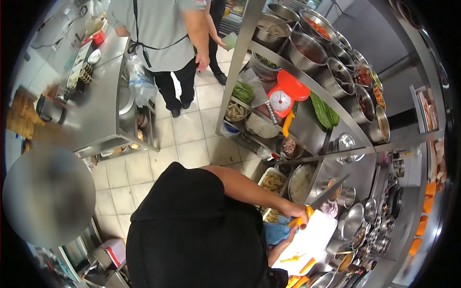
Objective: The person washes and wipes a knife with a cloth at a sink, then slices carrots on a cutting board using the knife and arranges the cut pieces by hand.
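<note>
My left hand (298,212) is closed round the yellow handle of a large knife (331,189), whose blade points up and to the right, above the board. Below it, my right hand (281,247) is at the left edge of the white cutting board (321,230), partly hidden by the black shirt; its visible fingers are stretched out close to the knife handle. A blue cloth (277,232) lies beside both hands. Thin orange strips (292,258) and an orange piece (308,266) rest on the board, with more orange pieces at its lower edge.
Metal pots and bowls (351,221) crowd the right of the board. Above are food trays (272,181), a red scale (280,101) and a shelf (307,67) of filled bowls. A person in grey (165,41) stands at the top, near a steel table (103,113).
</note>
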Demonstrator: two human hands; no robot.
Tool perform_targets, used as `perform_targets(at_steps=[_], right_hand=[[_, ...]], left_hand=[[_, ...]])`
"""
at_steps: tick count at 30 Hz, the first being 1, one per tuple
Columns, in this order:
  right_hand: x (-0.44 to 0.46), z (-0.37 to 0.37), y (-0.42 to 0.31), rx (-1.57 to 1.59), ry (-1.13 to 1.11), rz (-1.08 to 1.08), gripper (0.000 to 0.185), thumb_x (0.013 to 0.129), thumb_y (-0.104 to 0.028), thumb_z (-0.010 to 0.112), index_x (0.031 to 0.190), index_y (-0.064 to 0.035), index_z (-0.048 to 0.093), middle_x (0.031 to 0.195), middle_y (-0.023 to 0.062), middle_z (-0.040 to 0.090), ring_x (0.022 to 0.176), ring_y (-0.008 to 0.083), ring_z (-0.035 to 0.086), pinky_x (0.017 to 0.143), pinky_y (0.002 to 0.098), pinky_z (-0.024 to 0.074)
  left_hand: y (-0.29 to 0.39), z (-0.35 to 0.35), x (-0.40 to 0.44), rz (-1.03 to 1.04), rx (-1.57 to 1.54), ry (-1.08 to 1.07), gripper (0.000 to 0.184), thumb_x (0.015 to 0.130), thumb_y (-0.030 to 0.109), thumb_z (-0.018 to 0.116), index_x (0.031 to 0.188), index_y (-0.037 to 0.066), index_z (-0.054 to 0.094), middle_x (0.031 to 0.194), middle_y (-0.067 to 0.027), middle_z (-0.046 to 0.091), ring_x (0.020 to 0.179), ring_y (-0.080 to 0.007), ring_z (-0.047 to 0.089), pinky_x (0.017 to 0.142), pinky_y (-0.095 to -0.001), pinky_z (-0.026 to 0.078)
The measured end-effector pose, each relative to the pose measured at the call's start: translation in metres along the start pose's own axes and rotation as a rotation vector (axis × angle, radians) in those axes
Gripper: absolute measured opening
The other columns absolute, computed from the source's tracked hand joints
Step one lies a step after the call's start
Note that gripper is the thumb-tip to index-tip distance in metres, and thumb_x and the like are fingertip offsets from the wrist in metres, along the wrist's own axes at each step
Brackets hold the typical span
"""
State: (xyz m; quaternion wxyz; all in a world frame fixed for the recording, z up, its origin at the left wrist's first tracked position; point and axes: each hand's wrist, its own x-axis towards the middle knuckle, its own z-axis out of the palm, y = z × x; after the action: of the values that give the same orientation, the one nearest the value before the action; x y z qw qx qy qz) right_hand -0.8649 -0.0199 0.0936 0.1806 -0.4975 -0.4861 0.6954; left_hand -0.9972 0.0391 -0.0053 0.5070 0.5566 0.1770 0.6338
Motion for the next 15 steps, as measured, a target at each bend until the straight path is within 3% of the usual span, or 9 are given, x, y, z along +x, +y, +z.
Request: perform_targets(at_steps=[2, 5, 6, 8, 9, 10, 11, 14, 15], right_hand=[[-0.015, 0.007, 0.001, -0.169, 0.003, -0.003, 0.055, 0.084, -0.025, 0.066, 0.129, -0.0002, 0.045, 0.118, 0.0121, 0.054, 0.106, 0.0258, 0.052, 0.088, 0.0387, 0.0438], [-0.049, 0.015, -0.050, -0.532, -0.100, -0.020, 0.061, 0.081, -0.019, 0.071, 0.130, 0.0038, 0.044, 0.120, 0.0122, 0.053, 0.106, 0.0255, 0.051, 0.093, 0.0344, 0.0406], [-0.010, -0.048, -0.017, -0.671, -0.224, -0.313, 0.060, 0.077, -0.015, 0.073, 0.128, 0.0044, 0.046, 0.117, 0.0119, 0.054, 0.106, 0.0234, 0.052, 0.097, 0.0338, 0.0385], [-0.005, -0.101, -0.017, -0.180, -0.409, -0.591, 0.059, 0.079, -0.016, 0.070, 0.129, 0.0030, 0.044, 0.108, 0.0101, 0.058, 0.102, 0.0209, 0.055, 0.095, 0.0352, 0.0417], [0.024, -0.143, -0.023, 0.012, -0.796, -0.355, 0.072, 0.080, -0.032, 0.069, 0.136, -0.0008, 0.036, 0.117, 0.0121, 0.054, 0.108, 0.0248, 0.053, 0.095, 0.0356, 0.0437], [-0.022, -0.093, -0.031, 0.171, -0.431, -0.817, 0.082, 0.081, -0.052, 0.060, 0.143, -0.0094, 0.025, 0.132, 0.0170, 0.043, 0.117, 0.0335, 0.048, 0.095, 0.0484, 0.0443], [-0.019, -0.084, -0.032, 0.183, -0.415, -0.832, 0.082, 0.081, -0.052, 0.060, 0.143, -0.0094, 0.025, 0.132, 0.0170, 0.043, 0.117, 0.0335, 0.048, 0.095, 0.0484, 0.0443], [-0.003, -0.071, -0.033, 0.710, -0.353, -0.264, 0.073, 0.087, -0.060, 0.045, 0.142, -0.0139, 0.030, 0.139, 0.0191, 0.037, 0.113, 0.0388, 0.052, 0.075, 0.0609, 0.0497], [0.002, -0.075, -0.023, 0.969, -0.449, -0.236, 0.063, 0.088, -0.055, 0.047, 0.131, -0.0095, 0.039, 0.125, 0.0185, 0.048, 0.098, 0.0332, 0.057, 0.068, 0.0500, 0.0510]], left_hand=[[0.031, -0.002, -0.012, -0.481, -0.279, 0.418, 0.021, 0.070, 0.010, 0.066, 0.087, -0.001, 0.061, 0.076, -0.0083, 0.063, 0.072, -0.0186, 0.062, 0.069, -0.0345, 0.049], [0.062, -0.010, -0.018, -0.451, -0.144, 0.547, 0.014, 0.067, 0.009, 0.059, 0.078, 0.001, 0.062, 0.068, -0.0086, 0.063, 0.064, -0.0162, 0.061, 0.059, -0.0303, 0.047], [0.089, -0.013, -0.020, -0.445, -0.037, 0.602, 0.013, 0.069, 0.013, 0.058, 0.072, 0.001, 0.062, 0.069, -0.0089, 0.065, 0.066, -0.0167, 0.061, 0.058, -0.0301, 0.046], [0.106, -0.017, -0.023, -0.517, 0.139, 0.555, 0.012, 0.068, 0.013, 0.058, 0.072, 0.002, 0.061, 0.067, -0.0073, 0.064, 0.064, -0.0158, 0.059, 0.059, -0.0293, 0.045], [0.111, -0.019, -0.025, -0.553, 0.122, 0.570, 0.011, 0.068, 0.013, 0.058, 0.071, 0.002, 0.061, 0.068, -0.0073, 0.064, 0.064, -0.0156, 0.059, 0.060, -0.0288, 0.044], [0.116, -0.021, -0.027, -0.581, 0.108, 0.590, 0.011, 0.068, 0.012, 0.058, 0.071, 0.002, 0.061, 0.068, -0.0074, 0.064, 0.065, -0.0155, 0.059, 0.061, -0.0283, 0.044], [0.118, -0.022, -0.028, -0.587, 0.120, 0.569, 0.011, 0.068, 0.012, 0.058, 0.071, 0.002, 0.061, 0.068, -0.0074, 0.064, 0.065, -0.0155, 0.059, 0.061, -0.0283, 0.044], [0.110, -0.026, -0.034, -0.447, 0.023, 0.538, 0.011, 0.071, 0.012, 0.057, 0.072, 0.002, 0.061, 0.069, -0.0074, 0.064, 0.067, -0.0150, 0.059, 0.062, -0.0274, 0.044], [0.109, -0.026, -0.036, -0.473, 0.036, 0.537, 0.012, 0.071, 0.012, 0.058, 0.071, 0.001, 0.060, 0.067, -0.0073, 0.063, 0.065, -0.0154, 0.059, 0.062, -0.0276, 0.044]])
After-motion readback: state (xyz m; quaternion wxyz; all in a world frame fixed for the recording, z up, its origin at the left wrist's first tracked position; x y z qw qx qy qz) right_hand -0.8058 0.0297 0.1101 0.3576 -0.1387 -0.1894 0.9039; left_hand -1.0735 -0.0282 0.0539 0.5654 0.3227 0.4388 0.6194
